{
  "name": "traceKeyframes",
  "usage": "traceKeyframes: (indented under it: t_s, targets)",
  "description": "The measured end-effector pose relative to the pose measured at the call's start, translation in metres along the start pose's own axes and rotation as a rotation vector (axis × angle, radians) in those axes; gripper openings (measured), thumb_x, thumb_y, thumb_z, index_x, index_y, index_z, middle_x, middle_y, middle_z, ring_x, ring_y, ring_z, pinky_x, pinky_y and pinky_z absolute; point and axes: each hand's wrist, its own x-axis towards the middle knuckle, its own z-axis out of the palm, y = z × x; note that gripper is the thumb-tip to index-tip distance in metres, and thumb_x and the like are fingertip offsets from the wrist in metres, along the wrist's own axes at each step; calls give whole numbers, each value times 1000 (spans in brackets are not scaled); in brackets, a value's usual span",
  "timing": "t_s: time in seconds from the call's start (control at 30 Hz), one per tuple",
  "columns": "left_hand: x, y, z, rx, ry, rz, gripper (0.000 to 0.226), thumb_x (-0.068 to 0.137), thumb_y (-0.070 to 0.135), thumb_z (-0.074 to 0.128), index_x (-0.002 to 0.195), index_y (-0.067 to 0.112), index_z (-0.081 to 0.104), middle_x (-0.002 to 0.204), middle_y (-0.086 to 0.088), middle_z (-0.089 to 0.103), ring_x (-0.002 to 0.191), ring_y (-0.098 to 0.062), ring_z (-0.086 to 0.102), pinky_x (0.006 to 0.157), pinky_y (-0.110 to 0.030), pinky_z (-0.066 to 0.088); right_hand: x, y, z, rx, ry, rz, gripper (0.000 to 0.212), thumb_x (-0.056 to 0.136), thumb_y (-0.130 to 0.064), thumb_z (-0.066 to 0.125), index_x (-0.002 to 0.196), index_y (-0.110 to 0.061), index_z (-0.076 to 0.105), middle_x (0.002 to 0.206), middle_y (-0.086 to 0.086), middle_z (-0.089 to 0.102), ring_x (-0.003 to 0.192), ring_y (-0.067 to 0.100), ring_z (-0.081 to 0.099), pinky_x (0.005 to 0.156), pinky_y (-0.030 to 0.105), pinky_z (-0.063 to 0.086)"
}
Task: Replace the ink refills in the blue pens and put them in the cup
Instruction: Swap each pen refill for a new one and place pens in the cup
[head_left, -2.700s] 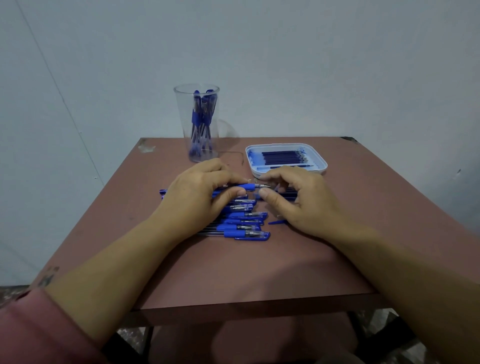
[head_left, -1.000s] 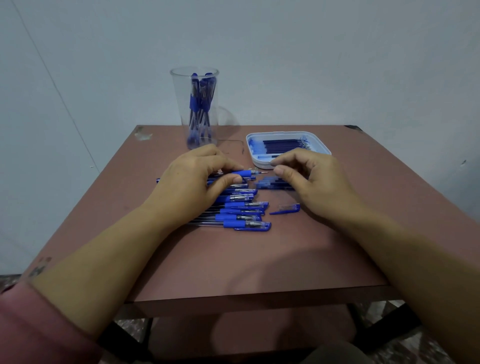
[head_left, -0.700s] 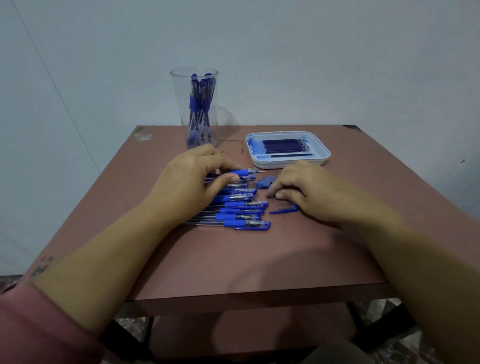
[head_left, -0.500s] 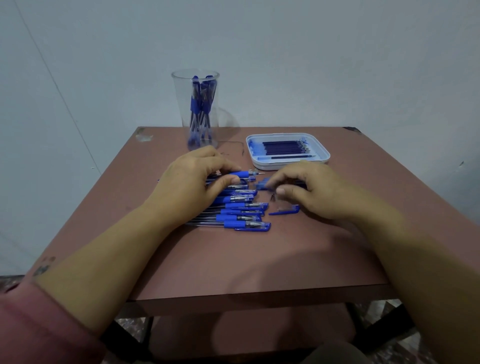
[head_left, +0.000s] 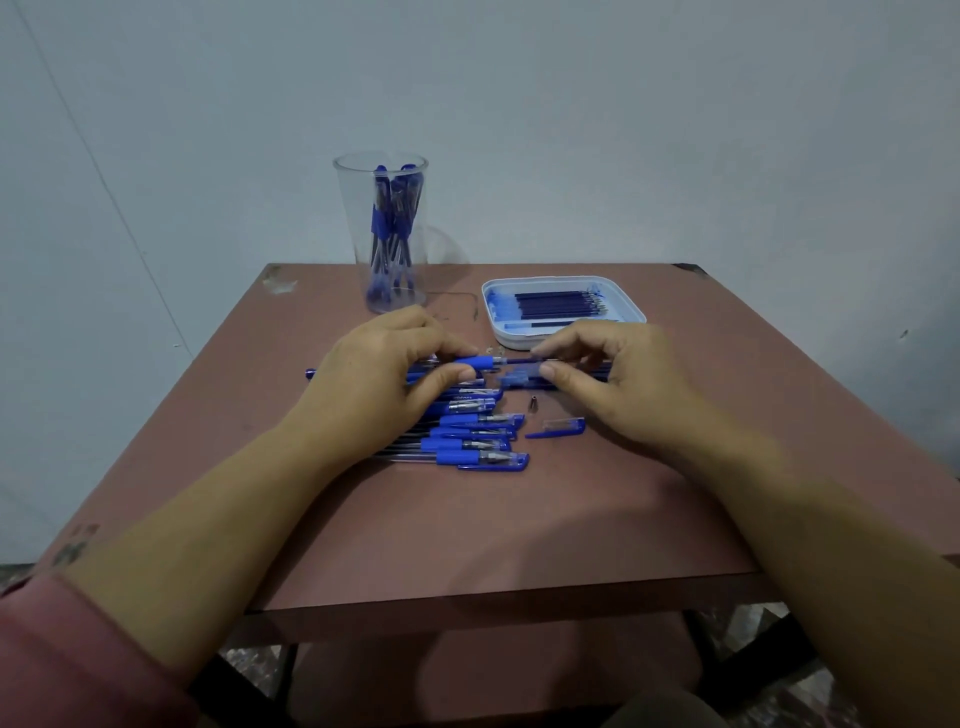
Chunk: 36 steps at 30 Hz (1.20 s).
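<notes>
Pinching blue-gripped clear plastic pen (head_left: 474, 362) in left hand (head_left: 384, 382); nipping, seemingly, its thin dark ink refill (head_left: 519, 359) with right hand (head_left: 610, 376) (blurred there).

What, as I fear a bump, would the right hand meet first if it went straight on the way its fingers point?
Probably the tip of the pen gripped by the left hand; the right hand, pinching a refill, points leftward at it, though depth is unclear.

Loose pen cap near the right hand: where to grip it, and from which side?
Probably pinch the pen cap across its middle from above: it lies flat on the table, long axis left to right, both long sides free. The right hand is nearest.
</notes>
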Motion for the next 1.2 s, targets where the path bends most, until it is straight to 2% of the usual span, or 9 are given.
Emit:
traceKeyframes:
  t_s: [0.1, 0.23, 0.37, 0.47, 0.6, 0.8, 0.97, 1.07, 1.2]
  targets:
    - [0, 1, 1, 0, -7, 3, 33, 89, 47, 56, 107, 25, 74, 91, 16, 57, 81, -3, 55, 76, -34, 53, -2, -3, 0, 13, 4, -35, 25, 83, -21, 76, 104, -32, 69, 88, -26, 66, 85, -6, 62, 77, 12, 47]
    - [0, 2, 1, 4, -10, 8, 32, 90, 46, 57, 107, 25, 74, 91, 14, 58, 81, -5, 56, 74, -38, 54, 1, -4, 10, 1, -14, -115, 22, 87, -21, 69, 108, -27, 73, 98, -19, 70, 94, 2, 65, 84, 30, 54]
    - [0, 1, 0, 8, -11, 4, 32, 90, 46, 57, 107, 25, 74, 93, 12, 61, 85, -8, 59, 76, -40, 54, 0, 5, 1, -34, 18, -75, 20, 86, -15, 69, 100, -27, 73, 91, -19, 69, 88, 3, 64, 77, 24, 49]
    - [0, 2, 2, 9, -8, 17, 31, 90, 45, 59, 106, 24, 75, 91, 13, 60, 82, -7, 57, 74, -39, 54, 0, 0, 1, -55, 24, -122, 25, 84, -26, 70, 106, -37, 68, 93, -25, 66, 90, 4, 62, 80, 20, 47]
    - [0, 2, 3, 20, -1, 25, 27, 90, 42, 63, 105, 23, 75, 89, 13, 59, 81, -6, 57, 74, -36, 54, 3, -1, 10, -36, 5, -149, 28, 84, -31, 67, 112, -37, 67, 92, -15, 71, 85, 8, 62, 77, 31, 52]
    - [0, -4, -1, 32, 1, -15, 22, 89, 35, 65, 106, 25, 75, 91, 12, 61, 80, -7, 57, 75, -36, 53, -3, 18, -11, -66, 46, -78, 26, 86, -18, 70, 101, -39, 71, 93, -27, 66, 94, 5, 63, 88, 36, 52]
    - [1, -8, -3, 48, 17, -41, 19, 89, 28, 70, 106, 25, 74, 91, 11, 61, 79, -9, 57, 74, -37, 54, -4, 30, -20, -57, 64, 27, 34, 85, -29, 67, 87, -62, 63, 97, -7, 70, 88, 9, 66, 85, 35, 54]
    - [0, -7, -3, 49, 24, -41, 19, 89, 30, 69, 106, 25, 75, 90, 12, 60, 78, -8, 57, 73, -34, 53, -3, 33, -19, -114, 31, 63, 32, 88, -23, 69, 88, -55, 64, 93, -11, 68, 88, 7, 60, 85, 30, 49]
    - [0, -6, -4, 52, 19, -51, 20, 88, 32, 67, 106, 25, 75, 90, 12, 60, 77, -5, 55, 73, -30, 51, -2, 38, -19, -201, -12, 100, 18, 89, -21, 68, 97, -36, 73, 90, -20, 68, 88, -3, 53, 91, 33, 45]
